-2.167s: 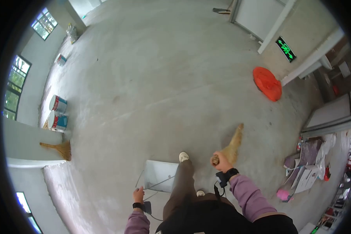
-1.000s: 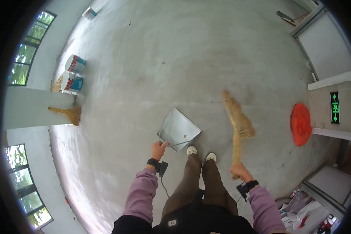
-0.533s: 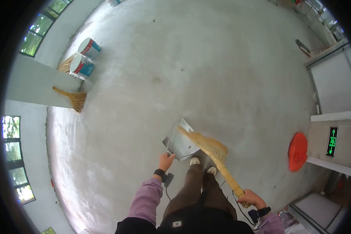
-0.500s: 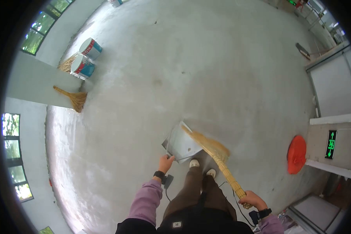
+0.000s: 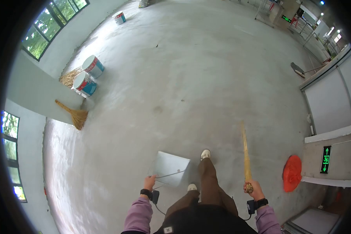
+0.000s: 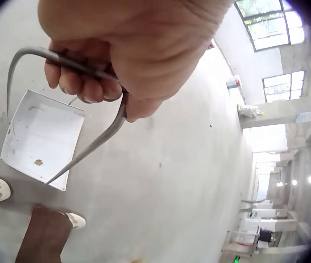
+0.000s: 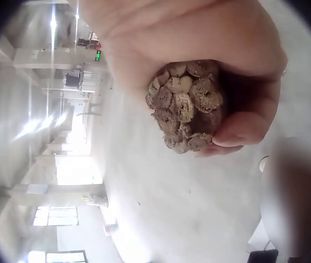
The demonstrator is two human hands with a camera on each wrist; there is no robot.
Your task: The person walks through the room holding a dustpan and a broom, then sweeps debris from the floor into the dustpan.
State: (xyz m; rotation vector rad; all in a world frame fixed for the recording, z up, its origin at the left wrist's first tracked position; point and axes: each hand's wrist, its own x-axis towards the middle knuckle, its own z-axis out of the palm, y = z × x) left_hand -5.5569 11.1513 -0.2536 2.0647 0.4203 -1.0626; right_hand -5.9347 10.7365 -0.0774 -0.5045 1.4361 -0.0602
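Note:
My left hand (image 5: pixel 149 182) grips the thin grey bail handle (image 6: pixel 98 139) of a metal dustpan (image 5: pixel 168 163). The pan hangs low at my left, its handle rising toward me. In the left wrist view a small brown scrap (image 6: pixel 38 162) lies inside the pan. My right hand (image 5: pixel 255 189) holds a straw broom (image 5: pixel 246 158) by the top of its handle. The broom points forward on my right side, seen almost edge-on. Bundled stalk ends (image 7: pixel 184 104) poke out of the fist in the right wrist view, where the broom's sweeping end is hidden.
Paint buckets (image 5: pixel 84 85) and a second straw broom (image 5: pixel 77 117) stand by the pillar (image 5: pixel 39 89) at left. An orange-red heap (image 5: pixel 292 173) lies by the right wall. Dark specks, one a small spot (image 5: pixel 182 100), dot the concrete floor (image 5: pixel 144 128) ahead.
The broom has swung from across the dustpan out to the right, now pointing forward. The dustpan has shifted left and turned. My right foot has stepped forward, and the head view has tilted up.

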